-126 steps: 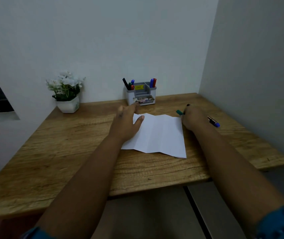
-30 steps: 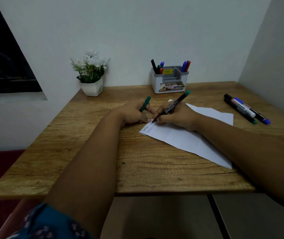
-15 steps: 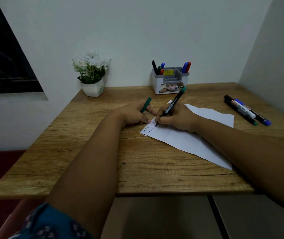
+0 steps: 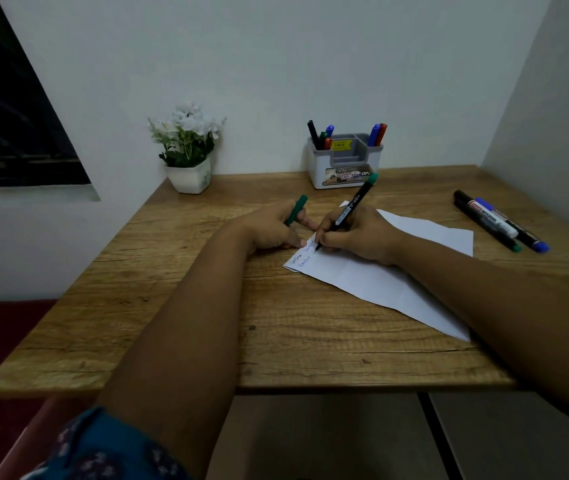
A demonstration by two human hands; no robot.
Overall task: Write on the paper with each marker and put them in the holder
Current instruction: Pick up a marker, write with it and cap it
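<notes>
The right hand [image 4: 359, 237] was closed in a writing grip around a marker [image 4: 347, 211], a slim black barrel with white print along its side and a green end cap. The barrel tilted toward 1 o'clock, and its tip touched the paper [image 4: 380, 271] at the sheet's near-left corner. The paper was white, creased by folds, and lay flat and skewed at the centre of the wooden table [image 4: 172, 323]. Two short rows of small handwriting ran along its left edge, just at 9 o'clock from the tip.

The left hand [image 4: 272, 230] was curled shut on a green cap [image 4: 296, 209], whose free end pointed toward 1 o'clock; its fingertips rested at the paper's left edge, just beside the right hand.

The holder [image 4: 345, 168], a white box with a grey divided insert and a printed label on its front, stood at 12 o'clock against the wall. Black, green, blue and red markers stood upright in its left compartment, and blue and red ones in its right.

Three loose markers [image 4: 501, 225] lay side by side on the table at 3 o'clock from the paper, well apart from it. A plant [image 4: 188, 150] with white flowers in a white pot stood at 10 o'clock.
</notes>
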